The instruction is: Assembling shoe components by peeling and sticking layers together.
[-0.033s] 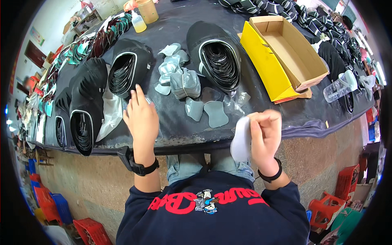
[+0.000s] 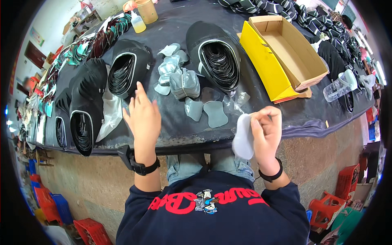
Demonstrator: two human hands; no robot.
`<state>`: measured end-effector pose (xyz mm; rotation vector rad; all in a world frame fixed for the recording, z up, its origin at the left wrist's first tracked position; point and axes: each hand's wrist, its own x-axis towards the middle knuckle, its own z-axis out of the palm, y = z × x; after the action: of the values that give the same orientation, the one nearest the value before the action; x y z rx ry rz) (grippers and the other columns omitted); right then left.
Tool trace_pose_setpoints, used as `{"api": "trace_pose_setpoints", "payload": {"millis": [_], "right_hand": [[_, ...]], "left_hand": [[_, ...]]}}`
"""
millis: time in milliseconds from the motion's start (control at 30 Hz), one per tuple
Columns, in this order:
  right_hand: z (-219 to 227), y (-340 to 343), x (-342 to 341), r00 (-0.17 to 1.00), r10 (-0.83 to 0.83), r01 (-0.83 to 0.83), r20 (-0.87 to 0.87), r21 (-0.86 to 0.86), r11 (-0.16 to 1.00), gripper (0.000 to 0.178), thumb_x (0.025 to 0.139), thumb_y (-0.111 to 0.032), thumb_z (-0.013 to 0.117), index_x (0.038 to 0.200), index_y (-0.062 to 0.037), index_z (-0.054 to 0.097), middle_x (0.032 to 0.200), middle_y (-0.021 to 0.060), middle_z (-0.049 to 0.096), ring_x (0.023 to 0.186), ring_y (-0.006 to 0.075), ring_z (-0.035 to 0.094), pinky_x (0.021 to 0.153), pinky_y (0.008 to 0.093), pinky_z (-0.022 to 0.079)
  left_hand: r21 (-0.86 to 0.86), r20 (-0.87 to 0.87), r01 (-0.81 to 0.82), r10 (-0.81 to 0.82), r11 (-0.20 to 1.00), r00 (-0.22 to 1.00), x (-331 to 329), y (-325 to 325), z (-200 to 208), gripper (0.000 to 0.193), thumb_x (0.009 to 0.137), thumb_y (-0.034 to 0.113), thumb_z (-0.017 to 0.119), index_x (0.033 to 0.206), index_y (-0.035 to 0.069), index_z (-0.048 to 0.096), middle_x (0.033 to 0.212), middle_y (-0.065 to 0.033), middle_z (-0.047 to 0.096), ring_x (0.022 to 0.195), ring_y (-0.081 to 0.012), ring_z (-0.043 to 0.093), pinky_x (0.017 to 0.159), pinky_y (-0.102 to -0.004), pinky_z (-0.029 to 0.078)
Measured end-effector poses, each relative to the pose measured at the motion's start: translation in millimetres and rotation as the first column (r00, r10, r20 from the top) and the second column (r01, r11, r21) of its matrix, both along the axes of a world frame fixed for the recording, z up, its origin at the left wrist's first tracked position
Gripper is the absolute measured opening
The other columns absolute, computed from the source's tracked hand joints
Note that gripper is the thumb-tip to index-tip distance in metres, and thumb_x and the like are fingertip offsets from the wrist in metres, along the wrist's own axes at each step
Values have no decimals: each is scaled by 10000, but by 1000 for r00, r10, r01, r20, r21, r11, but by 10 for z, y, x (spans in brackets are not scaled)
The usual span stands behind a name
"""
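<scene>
My right hand [image 2: 267,134] pinches a thin, whitish, insole-shaped pad [image 2: 243,136] between thumb and fingers, just past the table's front edge. Fingers apart and empty, my left hand [image 2: 143,116] hovers over the table's near side. Its fingertips are close to a rolled black bundle of nested, shoe-upper-like pieces [image 2: 123,73]. Between my hands lie a banded stack of grey-blue translucent pads [image 2: 185,83], a single loose grey pad [image 2: 215,114] and a smaller pad [image 2: 194,109]. Crumpled clear plastic [image 2: 233,104] rests nearer the right hand.
Another black bundle [image 2: 219,61] stands beyond the pads. To its right is an open yellow cardboard box [image 2: 267,61], then a clear plastic jar [image 2: 339,86]. Further black bundles [image 2: 84,110] lie left. A squeeze bottle of yellow liquid [image 2: 139,23] stands at the back.
The whitish pad in my right hand has shifted slightly right and turned a little, showing more of its face. My left hand has moved slightly right, its fingers a little more spread.
</scene>
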<state>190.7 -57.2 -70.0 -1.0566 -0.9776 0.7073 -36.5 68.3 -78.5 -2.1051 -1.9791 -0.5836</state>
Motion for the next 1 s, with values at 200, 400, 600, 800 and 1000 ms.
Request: {"api": "trace_pose_setpoints", "payload": {"millis": [200,400,600,800,1000], "right_hand": [[-62,-46,275,974,46,-66,-223,-84,994,322,788,113,502,1055,-39,406,936,81,541,827,142,593,744,251,477],[-53,-75,339,965,-10,-40,-263,-185,982,519,746,88,606,1202,-22,384,947,99,592,860,129,584,753,251,475],[-158,-100,469,974,-88,43,-207,-211,976,63,798,8,592,861,11,587,814,65,622,733,111,595,671,223,472],[-81,-96,431,996,-40,25,-74,-189,982,32,818,-5,571,842,6,589,815,71,621,655,95,579,599,210,454],[328,-14,100,931,45,-133,361,222,966,134,729,56,597,848,-1,621,1053,217,583,877,254,632,761,304,472]], "left_hand": [[230,228,522,-567,821,791,774,-27,231,276,690,84,671,959,73,612,969,-112,514,938,-290,473,801,-375,386],[167,200,709,-728,685,656,1437,2,-93,199,686,166,686,836,82,586,810,-40,525,838,-237,478,710,-346,352],[109,184,622,-631,775,754,1598,33,-161,208,675,183,698,726,91,518,769,-39,473,823,-240,457,715,-374,340],[267,767,611,-548,745,333,1291,134,284,199,837,159,594,734,72,447,582,-8,395,511,-108,372,504,-257,310],[466,875,627,-217,625,-434,820,-154,834,35,906,55,440,872,57,448,862,-9,491,868,-86,510,799,-257,415]]}}
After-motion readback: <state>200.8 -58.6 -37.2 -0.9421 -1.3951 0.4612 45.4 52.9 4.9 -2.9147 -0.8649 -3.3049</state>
